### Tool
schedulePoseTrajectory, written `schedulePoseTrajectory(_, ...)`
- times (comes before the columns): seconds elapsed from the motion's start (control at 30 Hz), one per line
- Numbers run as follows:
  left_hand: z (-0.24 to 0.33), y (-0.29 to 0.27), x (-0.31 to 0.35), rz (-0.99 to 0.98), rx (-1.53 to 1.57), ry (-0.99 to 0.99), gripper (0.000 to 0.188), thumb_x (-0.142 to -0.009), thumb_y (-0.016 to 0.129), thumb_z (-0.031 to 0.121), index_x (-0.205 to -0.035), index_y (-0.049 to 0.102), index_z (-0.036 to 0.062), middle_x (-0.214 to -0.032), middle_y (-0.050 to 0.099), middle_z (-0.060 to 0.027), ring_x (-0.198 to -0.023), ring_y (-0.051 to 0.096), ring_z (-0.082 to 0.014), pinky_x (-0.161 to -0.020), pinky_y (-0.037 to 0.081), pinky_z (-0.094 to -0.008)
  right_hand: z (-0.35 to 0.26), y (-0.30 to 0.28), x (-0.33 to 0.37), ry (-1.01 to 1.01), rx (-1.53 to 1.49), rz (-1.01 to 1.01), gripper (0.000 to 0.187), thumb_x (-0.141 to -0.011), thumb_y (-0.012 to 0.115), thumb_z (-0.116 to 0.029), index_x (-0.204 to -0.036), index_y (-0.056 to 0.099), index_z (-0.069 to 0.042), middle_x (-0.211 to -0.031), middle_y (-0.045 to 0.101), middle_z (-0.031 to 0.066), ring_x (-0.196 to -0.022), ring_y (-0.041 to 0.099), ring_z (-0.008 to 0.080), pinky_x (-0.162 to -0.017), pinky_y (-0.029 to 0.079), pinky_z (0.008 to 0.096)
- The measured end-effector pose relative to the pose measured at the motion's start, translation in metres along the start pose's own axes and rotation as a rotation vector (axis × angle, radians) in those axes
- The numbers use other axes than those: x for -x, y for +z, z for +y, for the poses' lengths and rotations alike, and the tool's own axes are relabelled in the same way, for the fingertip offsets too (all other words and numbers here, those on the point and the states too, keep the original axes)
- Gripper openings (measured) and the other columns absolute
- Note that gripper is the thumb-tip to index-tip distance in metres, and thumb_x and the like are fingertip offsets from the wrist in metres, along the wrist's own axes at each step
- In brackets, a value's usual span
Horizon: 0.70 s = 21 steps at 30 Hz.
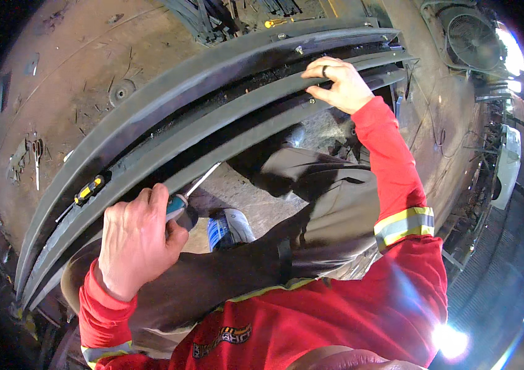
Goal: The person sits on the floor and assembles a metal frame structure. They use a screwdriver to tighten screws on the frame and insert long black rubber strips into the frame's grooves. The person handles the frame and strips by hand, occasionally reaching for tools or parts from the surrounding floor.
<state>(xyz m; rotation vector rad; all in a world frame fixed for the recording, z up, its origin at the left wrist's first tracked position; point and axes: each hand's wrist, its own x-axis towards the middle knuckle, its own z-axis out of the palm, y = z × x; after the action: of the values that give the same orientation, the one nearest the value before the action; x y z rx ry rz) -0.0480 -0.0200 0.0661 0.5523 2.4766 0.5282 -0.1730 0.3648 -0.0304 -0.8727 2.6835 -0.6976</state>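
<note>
Left hand (137, 239) gripping teal-handled screwdriver (177, 206), its tip near the lower edge of the curved grey frame (188, 73) arching before us; right hand (339, 85) pinching the middle strip (231, 111) between thumb and fingers; we'd brace firmly there, keep the tip aimed clear of that hand

The left forearm (105, 314) comes up on the near side of the curved grey frame (237, 110), and the left hand (139, 240) is by the frame's left stretch, back of the hand upward, fingers (157, 200) curled tight and thumb bent in a closed grip. The right forearm (391, 145) reaches farther out toward the frame's right end, and the right hand (343, 85) lies palm down across the frame, its fingers bent over and its thumb set apart on the nearer side, their pressure impossible to judge.
</note>
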Motion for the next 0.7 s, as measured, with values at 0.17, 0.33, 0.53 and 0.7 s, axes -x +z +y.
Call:
schedulePoseTrajectory(0.17,0.011,0.002,-0.003,0.046,-0.084,0.057,0.021,-0.066,0.059,0.012,-0.079,0.047,0.0003,-0.065,0.054,-0.0184,-0.059,0.057,-0.0378,-0.055,0.047,-0.0453,0.002,0.011,0.001,0.019,0.013,-0.011,0.025,-0.068,0.069,-0.010,-0.093,0.067,-0.003,-0.096,0.065,0.0119,-0.092,0.062,0.0293,-0.083,0.050,0.0363)
schedulePoseTrajectory(0.33,0.016,0.003,-0.010,0.036,-0.123,0.076,0.019,-0.069,0.060,0.012,-0.078,0.048,-0.0007,-0.067,0.056,-0.0220,-0.062,0.059,-0.0394,-0.057,0.048,-0.0462,0.003,0.015,-0.002,-0.080,0.111,0.033,0.027,-0.071,0.065,-0.014,-0.096,0.065,-0.003,-0.096,0.063,0.0099,-0.093,0.060,0.0294,-0.085,0.049,0.0385)
schedulePoseTrajectory(0.53,0.026,0.006,-0.019,0.037,-0.150,0.100,0.021,-0.072,0.059,0.016,-0.077,0.047,0.0003,-0.066,0.055,-0.0217,-0.066,0.057,-0.0412,-0.060,0.044,-0.0491,-0.025,0.040,-0.009,-0.278,0.031,0.134,0.024,-0.075,0.068,-0.015,-0.093,0.064,0.000,-0.095,0.062,0.0124,-0.091,0.059,0.0303,-0.082,0.049,0.0384)
schedulePoseTrajectory(0.7,0.031,0.009,-0.018,0.013,-0.153,0.110,0.021,-0.072,0.059,0.016,-0.076,0.047,0.0003,-0.067,0.056,-0.0218,-0.065,0.057,-0.0420,-0.061,0.045,-0.0489,-0.027,0.051,-0.007,-0.297,0.058,0.197,0.022,-0.075,0.065,-0.013,-0.091,0.062,0.001,-0.094,0.060,0.0120,-0.091,0.058,0.0306,-0.082,0.048,0.0384)
